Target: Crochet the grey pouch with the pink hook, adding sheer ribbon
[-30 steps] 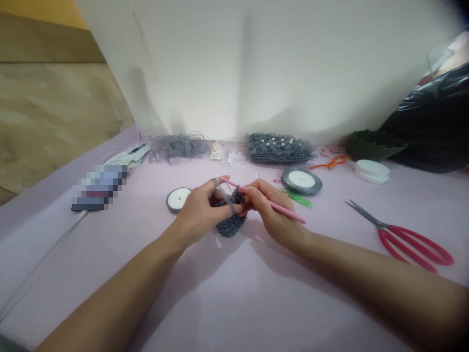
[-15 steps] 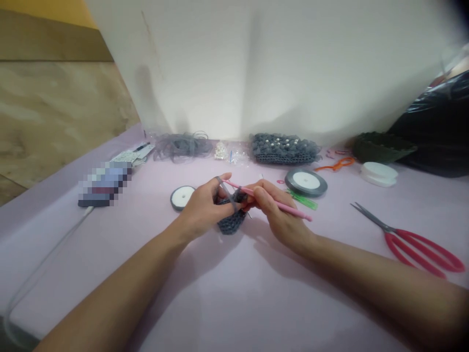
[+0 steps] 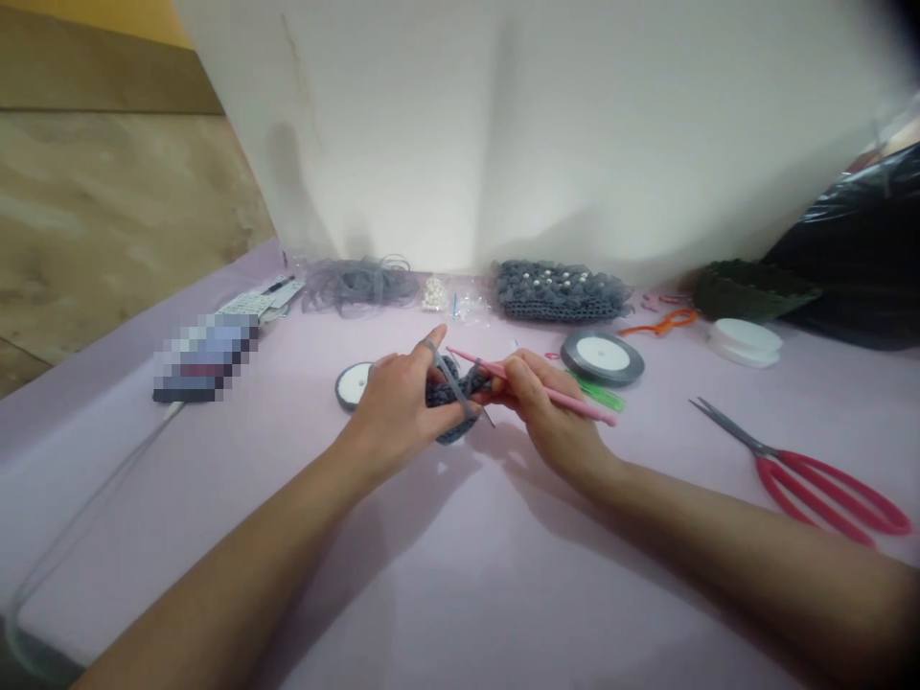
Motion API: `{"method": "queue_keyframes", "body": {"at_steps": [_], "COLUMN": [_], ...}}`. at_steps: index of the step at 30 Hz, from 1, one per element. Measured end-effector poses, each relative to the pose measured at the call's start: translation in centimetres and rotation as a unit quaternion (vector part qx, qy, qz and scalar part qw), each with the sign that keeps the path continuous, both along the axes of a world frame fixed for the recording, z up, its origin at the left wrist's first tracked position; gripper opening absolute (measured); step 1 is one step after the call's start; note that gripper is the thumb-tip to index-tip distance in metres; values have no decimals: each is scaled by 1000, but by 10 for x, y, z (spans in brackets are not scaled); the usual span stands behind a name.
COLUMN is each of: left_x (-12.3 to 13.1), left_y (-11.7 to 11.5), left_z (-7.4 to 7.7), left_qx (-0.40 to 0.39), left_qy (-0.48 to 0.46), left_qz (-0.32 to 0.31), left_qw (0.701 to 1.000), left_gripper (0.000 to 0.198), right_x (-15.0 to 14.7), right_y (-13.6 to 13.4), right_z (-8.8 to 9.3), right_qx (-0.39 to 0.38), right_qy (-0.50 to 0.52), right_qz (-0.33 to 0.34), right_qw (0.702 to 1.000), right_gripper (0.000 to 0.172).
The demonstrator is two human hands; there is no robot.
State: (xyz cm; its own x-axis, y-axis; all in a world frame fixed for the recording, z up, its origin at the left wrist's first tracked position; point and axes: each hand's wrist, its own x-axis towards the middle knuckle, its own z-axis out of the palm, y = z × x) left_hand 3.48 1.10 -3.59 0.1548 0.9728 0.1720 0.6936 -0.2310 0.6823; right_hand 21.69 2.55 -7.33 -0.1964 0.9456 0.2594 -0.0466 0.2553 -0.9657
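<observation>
My left hand [image 3: 394, 398] is closed on a small grey crochet piece [image 3: 454, 433], with a strand of grey ribbon [image 3: 449, 374] stretched from its raised forefinger down to the thumb. Between the thumb and fingers of my right hand [image 3: 550, 402] lies a pink crochet hook [image 3: 575, 404], its tip pointing left above the work. My right fingertips also touch the right edge of the piece. A thin metal pin or needle [image 3: 490, 417] sticks out below it. Part of a ribbon spool [image 3: 352, 385] shows behind my left hand.
Another grey ribbon spool [image 3: 602, 356] and green clips [image 3: 600, 393] lie beyond my right hand. Red-handled scissors [image 3: 826, 489] rest at the right. Along the wall are loose ribbon [image 3: 359, 285], pearl beads [image 3: 434, 293] and a beaded crochet piece [image 3: 561, 290]. A phone [image 3: 205, 359] with a cable lies left.
The crochet piece has tilted up, so less of its lower part shows below my left hand. My left forefinger has risen slightly, and the hook has shifted a little to the right.
</observation>
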Motion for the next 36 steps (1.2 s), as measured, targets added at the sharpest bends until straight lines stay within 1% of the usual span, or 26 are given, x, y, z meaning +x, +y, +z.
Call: {"method": "queue_keyframes", "body": {"at_steps": [2, 4, 6, 9, 12, 14, 15, 17, 20, 22, 25, 26, 31, 35, 36], "left_x": [-1, -2, -3, -3, -5, -7, -8, -10, -12, -12, -11, -11, -10, -6, -5], "left_y": [0, 2, 3, 6, 9, 11, 11, 12, 12, 11, 9, 9, 8, 6, 5], "left_z": [-2, -5, -7, -9, -12, -13, -13, -13, -11, -9, -8, -7, -8, -7, -6], "left_qx": [-42, -92, -124, -145, -145, -145, -145, -139, -122, -111, -79, -69, -49, -28, -27], "left_qy": [-65, -140, -188, -224, -235, -231, -224, -201, -163, -144, -118, -114, -96, -66, -57], "left_qz": [-30, -61, -77, -74, -63, -62, -61, -56, -48, -44, -39, -39, -28, -15, -11], "left_qw": [997, 984, 971, 961, 959, 960, 962, 968, 978, 982, 989, 990, 994, 997, 998], "left_gripper": [84, 83, 84, 83, 83, 82, 82, 78, 68, 53, 19, 13, 15, 13, 18], "right_x": [0, 0, 0, 0, 0, 2, 3, 7, 13, 15, 16, 16, 15, 15, 15], "right_y": [-1, -2, -4, -6, -7, -7, -7, -7, -5, -3, -3, -3, -7, -8, -8], "right_z": [1, 2, 3, 4, 6, 10, 13, 18, 25, 27, 29, 30, 31, 29, 28], "right_qx": [1, 5, 13, 16, 17, 32, 42, 66, 120, 166, 224, 238, 285, 324, 333], "right_qy": [1, -4, -10, -17, 5, 1, -17, -72, -152, -180, -203, -211, -239, -258, -265], "right_qz": [0, -2, -6, -2, 30, 57, 69, 84, 85, 90, 105, 107, 91, 84, 83], "right_qw": [1000, 1000, 1000, 1000, 999, 998, 997, 992, 977, 965, 947, 942, 924, 906, 901], "right_gripper": [33, 33, 33, 33, 34, 34, 33, 28, 23, 23, 27, 25, 22, 18, 17]}}
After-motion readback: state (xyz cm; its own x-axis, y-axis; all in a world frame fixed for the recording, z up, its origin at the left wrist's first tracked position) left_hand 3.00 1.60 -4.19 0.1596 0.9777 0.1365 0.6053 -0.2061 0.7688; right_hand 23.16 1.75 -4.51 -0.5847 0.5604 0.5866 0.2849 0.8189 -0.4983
